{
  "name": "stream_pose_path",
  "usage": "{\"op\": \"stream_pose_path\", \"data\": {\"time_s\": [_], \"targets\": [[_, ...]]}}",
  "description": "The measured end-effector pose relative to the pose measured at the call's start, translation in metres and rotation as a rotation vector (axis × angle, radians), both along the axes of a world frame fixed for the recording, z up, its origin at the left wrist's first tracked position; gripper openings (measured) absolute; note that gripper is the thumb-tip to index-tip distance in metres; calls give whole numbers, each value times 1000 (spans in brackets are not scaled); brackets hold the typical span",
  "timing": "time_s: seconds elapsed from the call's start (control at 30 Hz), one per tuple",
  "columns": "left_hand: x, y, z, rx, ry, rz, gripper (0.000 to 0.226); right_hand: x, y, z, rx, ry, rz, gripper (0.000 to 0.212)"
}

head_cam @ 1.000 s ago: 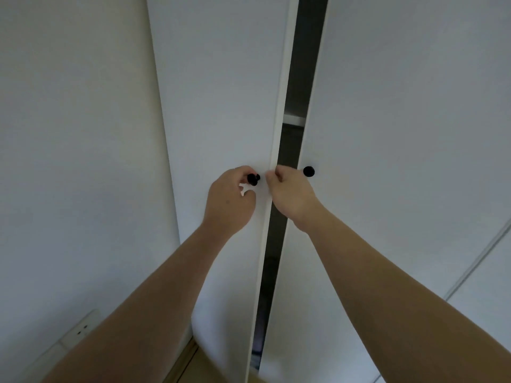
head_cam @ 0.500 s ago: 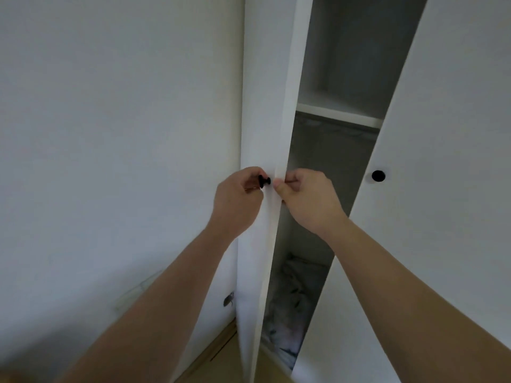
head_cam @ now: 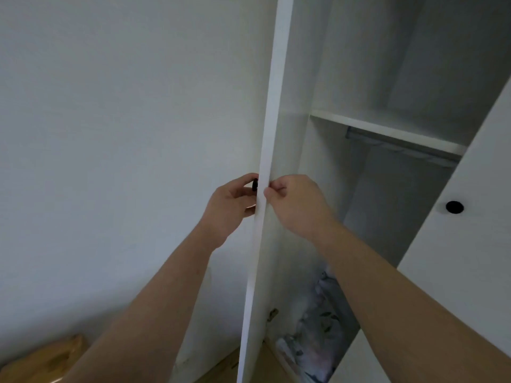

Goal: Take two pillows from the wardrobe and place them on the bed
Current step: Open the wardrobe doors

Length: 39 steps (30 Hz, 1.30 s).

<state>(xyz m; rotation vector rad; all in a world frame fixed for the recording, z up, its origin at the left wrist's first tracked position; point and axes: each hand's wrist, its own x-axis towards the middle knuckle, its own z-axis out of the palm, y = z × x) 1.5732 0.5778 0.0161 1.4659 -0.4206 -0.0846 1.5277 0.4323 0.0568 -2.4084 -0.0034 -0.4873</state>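
The white wardrobe's left door (head_cam: 272, 120) stands swung out, seen edge-on. My left hand (head_cam: 231, 210) grips its black knob (head_cam: 255, 184) on the outer face. My right hand (head_cam: 294, 201) pinches the door's edge from the inner side at the same height. Inside, at the wardrobe's bottom, lies patterned light bedding or pillows (head_cam: 318, 335), partly hidden by my right forearm. The right door (head_cam: 467, 272) with its own black knob (head_cam: 454, 207) stands partly open at the right.
A white shelf (head_cam: 387, 129) crosses the wardrobe interior with a hanging rail (head_cam: 401, 146) under it. A plain white wall (head_cam: 124, 134) fills the left. Wooden floor and a tan object (head_cam: 47, 360) show at the bottom left.
The left door has swung from nearly closed to fully outward, with both hands staying on it. The wardrobe's interior and the bedding at its bottom have come into view.
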Motion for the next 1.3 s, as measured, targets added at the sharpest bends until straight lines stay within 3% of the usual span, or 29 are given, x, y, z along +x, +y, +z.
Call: {"op": "stream_pose_path", "data": {"time_s": [0.23, 0.53, 0.93, 1.1, 1.2, 1.3], "targets": [[13, 42, -7, -116, -24, 71, 45, 27, 43, -5, 4, 35, 139, 30], [45, 77, -35, -118, -36, 154, 74, 71, 84, 4, -18, 98, 178, 39], [82, 93, -54, -1, 5, 284, 84, 119, 117, 11, -42, 164, 209, 42], [85, 85, -55, 132, -41, 318, 87, 114, 113, 9, 26, 177, 270, 32], [74, 72, -50, 228, -119, 510, 81, 112, 106, 2, 1, 277, 314, 46], [60, 49, -47, 251, -309, 795, 64, 104, 88, -4, 69, 296, 348, 58]]}}
